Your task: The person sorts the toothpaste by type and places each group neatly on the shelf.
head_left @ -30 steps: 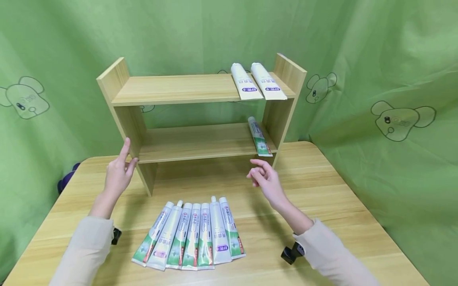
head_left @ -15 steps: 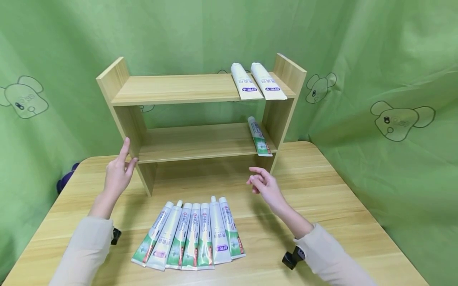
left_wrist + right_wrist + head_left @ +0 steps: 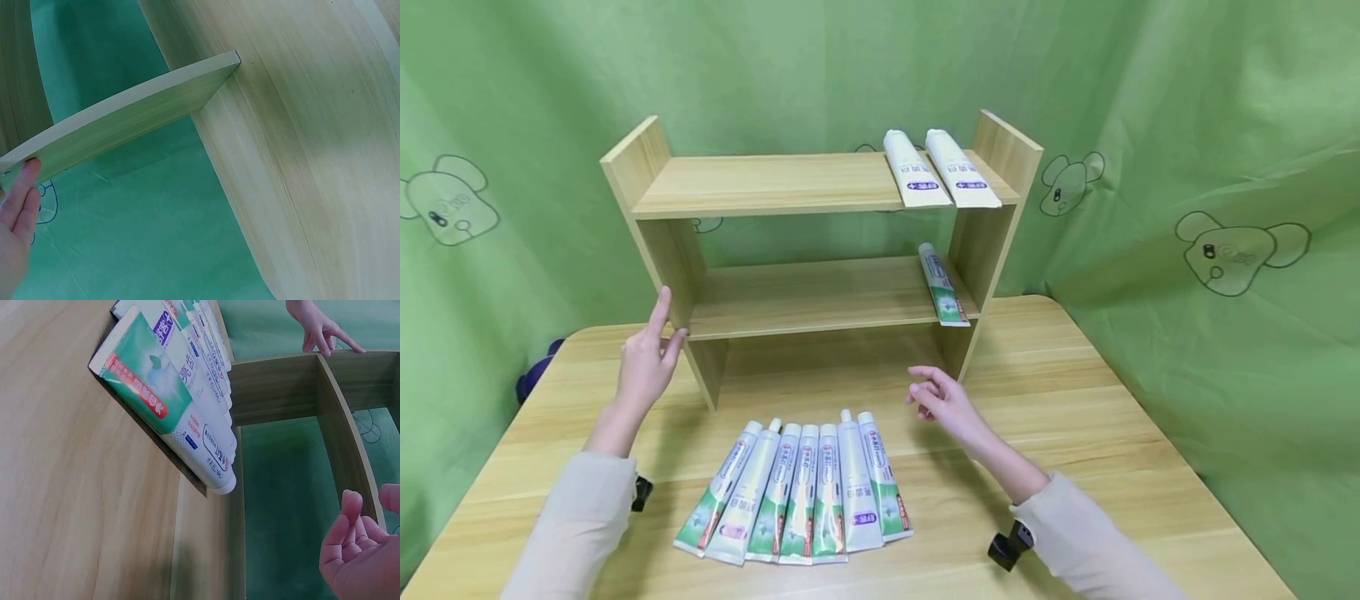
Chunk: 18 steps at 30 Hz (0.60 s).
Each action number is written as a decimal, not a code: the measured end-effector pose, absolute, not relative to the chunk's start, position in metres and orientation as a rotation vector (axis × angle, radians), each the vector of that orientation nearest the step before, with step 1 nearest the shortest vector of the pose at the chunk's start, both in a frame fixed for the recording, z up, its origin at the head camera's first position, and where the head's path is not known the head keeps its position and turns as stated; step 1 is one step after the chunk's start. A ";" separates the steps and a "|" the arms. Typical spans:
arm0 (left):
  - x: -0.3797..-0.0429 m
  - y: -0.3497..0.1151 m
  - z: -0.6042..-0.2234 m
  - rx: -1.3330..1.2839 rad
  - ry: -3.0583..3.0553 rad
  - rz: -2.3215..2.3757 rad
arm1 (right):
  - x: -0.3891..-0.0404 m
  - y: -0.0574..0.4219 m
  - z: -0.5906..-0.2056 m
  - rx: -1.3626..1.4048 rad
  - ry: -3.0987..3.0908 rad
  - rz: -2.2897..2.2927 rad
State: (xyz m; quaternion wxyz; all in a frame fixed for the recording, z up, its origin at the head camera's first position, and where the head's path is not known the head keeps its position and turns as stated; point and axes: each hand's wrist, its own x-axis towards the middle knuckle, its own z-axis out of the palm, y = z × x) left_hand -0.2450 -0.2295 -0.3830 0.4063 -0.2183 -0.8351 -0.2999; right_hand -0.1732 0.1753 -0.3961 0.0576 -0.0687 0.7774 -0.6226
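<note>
My left hand (image 3: 643,367) touches the left side panel of a wooden shelf rack (image 3: 790,185), index finger extended along it. In the left wrist view the straight fingertips (image 3: 28,178) lie against the panel. The right hand (image 3: 946,408) hovers in front of the rack's lower right part, fingers loosely bent, holding nothing. In front of the rack, several toothpaste tubes (image 3: 805,492) lie fanned out, some green and white, others white with a purple label. One green-and-white tube (image 3: 942,287) lies on the middle shelf's right end. Two white tubes (image 3: 916,171) lie on the top shelf's right.
The rack stands on a wooden table (image 3: 1075,450). Green curtain (image 3: 790,67) hangs behind and beside it. A purple object (image 3: 535,375) shows past the table's left edge.
My right hand has moved down and slightly left, away from the tube on the middle shelf. The left hand stays at the side panel, and the tubes have not moved.
</note>
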 end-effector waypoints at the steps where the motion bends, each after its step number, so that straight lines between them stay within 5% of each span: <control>1: -0.245 -0.230 -0.383 -0.550 -2.107 -0.756 | -0.173 0.174 -0.396 -0.215 2.358 -1.875; 18: -0.244 -0.229 -0.382 -0.547 -2.107 -0.756 | -0.170 0.168 -0.412 -0.187 2.415 -1.730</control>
